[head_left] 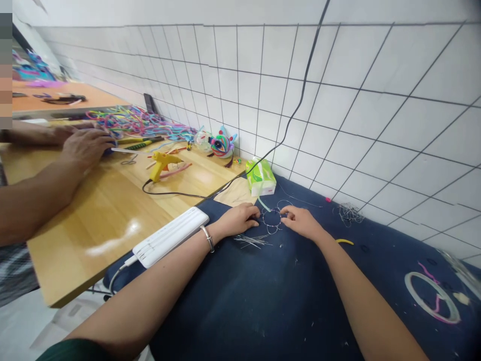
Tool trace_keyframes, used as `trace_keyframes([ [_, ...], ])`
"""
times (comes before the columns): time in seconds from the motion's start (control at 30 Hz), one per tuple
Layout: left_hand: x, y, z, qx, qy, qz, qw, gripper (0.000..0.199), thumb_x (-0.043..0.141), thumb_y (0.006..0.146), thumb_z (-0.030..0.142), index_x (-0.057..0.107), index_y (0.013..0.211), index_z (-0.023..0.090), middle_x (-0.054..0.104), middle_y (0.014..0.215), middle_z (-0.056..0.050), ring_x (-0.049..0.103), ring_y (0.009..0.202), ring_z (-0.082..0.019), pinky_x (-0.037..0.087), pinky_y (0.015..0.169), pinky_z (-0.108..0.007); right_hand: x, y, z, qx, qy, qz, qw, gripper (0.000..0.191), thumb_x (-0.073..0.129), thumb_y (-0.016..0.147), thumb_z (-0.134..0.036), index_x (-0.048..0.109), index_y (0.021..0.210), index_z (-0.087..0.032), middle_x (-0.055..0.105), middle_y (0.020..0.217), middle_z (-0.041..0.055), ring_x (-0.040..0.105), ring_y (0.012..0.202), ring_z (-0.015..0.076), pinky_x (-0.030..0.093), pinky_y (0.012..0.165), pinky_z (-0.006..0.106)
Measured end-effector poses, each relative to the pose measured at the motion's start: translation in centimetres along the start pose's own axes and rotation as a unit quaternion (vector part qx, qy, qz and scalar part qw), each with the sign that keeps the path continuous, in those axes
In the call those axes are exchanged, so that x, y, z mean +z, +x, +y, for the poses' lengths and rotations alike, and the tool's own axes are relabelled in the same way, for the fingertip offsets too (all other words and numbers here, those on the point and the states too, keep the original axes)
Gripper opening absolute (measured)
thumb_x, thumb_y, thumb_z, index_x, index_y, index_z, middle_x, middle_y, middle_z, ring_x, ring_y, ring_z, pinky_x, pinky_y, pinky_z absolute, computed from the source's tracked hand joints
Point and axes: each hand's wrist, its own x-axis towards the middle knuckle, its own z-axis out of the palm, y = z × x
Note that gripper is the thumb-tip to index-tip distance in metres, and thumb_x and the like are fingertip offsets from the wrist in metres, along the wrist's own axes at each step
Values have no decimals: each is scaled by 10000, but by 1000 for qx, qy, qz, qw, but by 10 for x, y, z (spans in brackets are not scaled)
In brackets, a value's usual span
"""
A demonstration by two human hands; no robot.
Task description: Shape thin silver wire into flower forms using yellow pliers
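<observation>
Wire ring (272, 226) facing up on my feed, one loop (274, 232) jutting toward me, left hand (240, 219) and right hand (301, 221) half-curled either side, hold unclear.

Basically, a thin wire ring (271, 226) is framed by the fingertips of the left hand (242, 220) and right hand (299, 220) over dark blue cloth (244, 296); the actual grip can't really be made out. Loose wires (252, 241) are strewn nearby. A yellow glue gun (161, 164) and another person's hand (84, 146) can be seen over the wooden table (108, 210).
</observation>
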Motion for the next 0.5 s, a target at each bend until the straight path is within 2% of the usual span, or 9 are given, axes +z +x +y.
trace_keyframes([
  [0.1, -3, -2, -4, 11, -10, 17, 1000, 157, 544, 795, 296, 563, 920, 203, 551, 868, -32, 518, 850, -167, 415, 749, -274, -1, 3, 4, 18, 6, 11, 1000, 253, 431, 821, -310, 576, 1008, -221, 622, 719, -6, 562, 640, 122, 391, 595, 230],
  [0.2, -4, -2, -4, 23, -14, 36, 999, 154, 530, 807, 283, 569, 936, 209, 560, 893, -35, 513, 891, -173, 410, 789, -285, -1, 4, 2, 4, 14, -14, 1000, 241, 441, 809, -274, 619, 967, -232, 647, 751, -9, 580, 659, 123, 419, 626, 238],
  [0.37, -3, -2, -5, 27, -18, 35, 999, 151, 521, 813, 304, 585, 907, 204, 574, 875, -36, 522, 878, -172, 409, 791, -283, -7, 2, -7, -41, 18, -28, 999, 209, 493, 775, -234, 666, 892, -245, 653, 923, -10, 575, 881, 135, 402, 811, 258],
  [0.5, 2, -2, -3, -8, -14, 52, 999, 236, 566, 772, 370, 572, 934, 198, 572, 885, -43, 529, 850, -180, 420, 747, -282, -8, 1, -14, -51, 14, -40, 998, 148, 529, 746, -241, 664, 801, -218, 648, 796, -16, 583, 734, 122, 426, 698, 236],
])
